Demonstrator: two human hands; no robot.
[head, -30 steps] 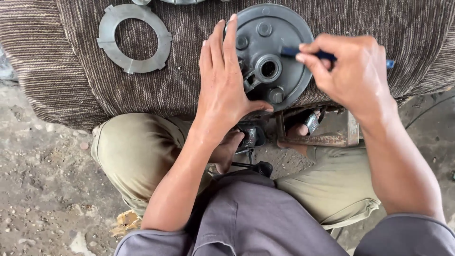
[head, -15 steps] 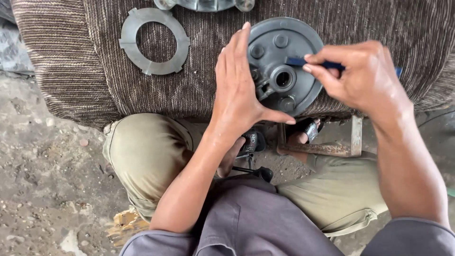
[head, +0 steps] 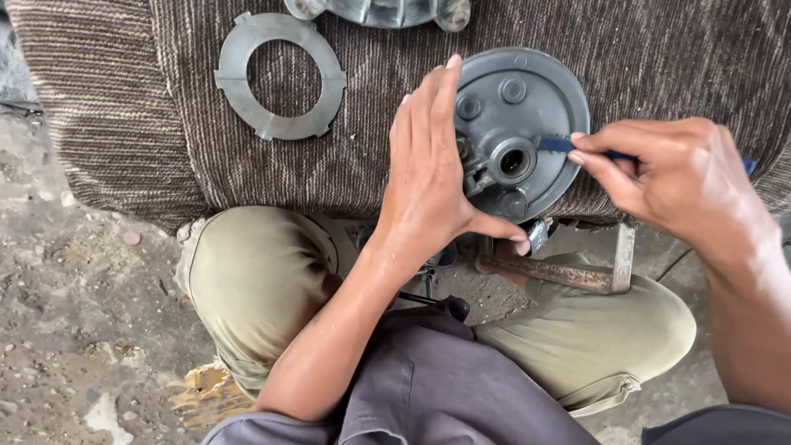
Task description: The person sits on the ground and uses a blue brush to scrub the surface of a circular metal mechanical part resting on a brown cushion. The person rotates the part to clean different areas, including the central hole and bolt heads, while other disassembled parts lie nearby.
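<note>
Two bare hands work at one grey metal disc [head: 527, 99], which lies flat on a brown ribbed cloth [head: 659, 58] at about one o'clock in the head view. The left hand [head: 432, 181] lies palm-down against the disc's nine-o'clock edge, fingers straight, together and pointing to twelve o'clock, the thumb spread toward three o'clock under the disc's lower rim. Its grip is open; it presses and closes on nothing. The left forearm runs down to seven o'clock, across the bent knee in olive trousers [head: 255, 280].

The right hand [head: 676, 181] comes in from three o'clock, wrist raised, knuckles up. Its grip is a closed pinch of thumb and forefinger on a thin blue-handled tool [head: 556, 144], whose tip points toward nine o'clock and meets the raised central hub [head: 512, 161] of the disc.

A flat grey ring plate [head: 280, 76] with notched edges lies on the cloth at eleven o'clock, well apart from both hands. A rusty metal bar [head: 568, 272] sits below the disc, at five o'clock of the left hand.
</note>
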